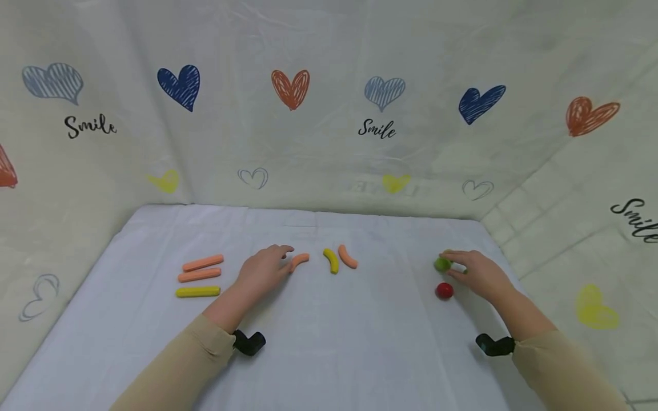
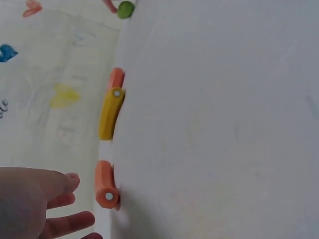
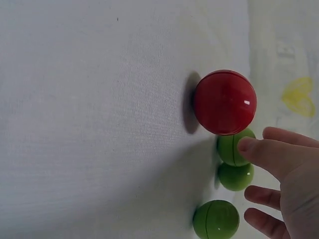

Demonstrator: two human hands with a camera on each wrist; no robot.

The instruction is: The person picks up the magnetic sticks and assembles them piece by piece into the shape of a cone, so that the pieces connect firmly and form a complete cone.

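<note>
In the head view my left hand (image 1: 261, 273) reaches beside a curved orange piece (image 1: 300, 261). Its fingers are spread, and in the left wrist view they appear apart from that piece (image 2: 105, 184), whose end shows a white dot. A curved yellow piece (image 1: 331, 261) and a second curved orange piece (image 1: 347, 257) lie just right of it. My right hand (image 1: 479, 275) hovers at the green balls (image 1: 442, 264), fingers loosely spread. In the right wrist view the thumb overlaps one green ball (image 3: 230, 149); contact is unclear. A shiny red ball (image 3: 225, 102) lies nearer.
Two straight orange sticks (image 1: 203, 262) and a straight yellow stick (image 1: 198, 291) lie in a stack of rows on the left. A white cloth (image 1: 329, 342) covers the table. Behind and at the sides hangs a pale sheet (image 1: 329, 34) printed with hearts.
</note>
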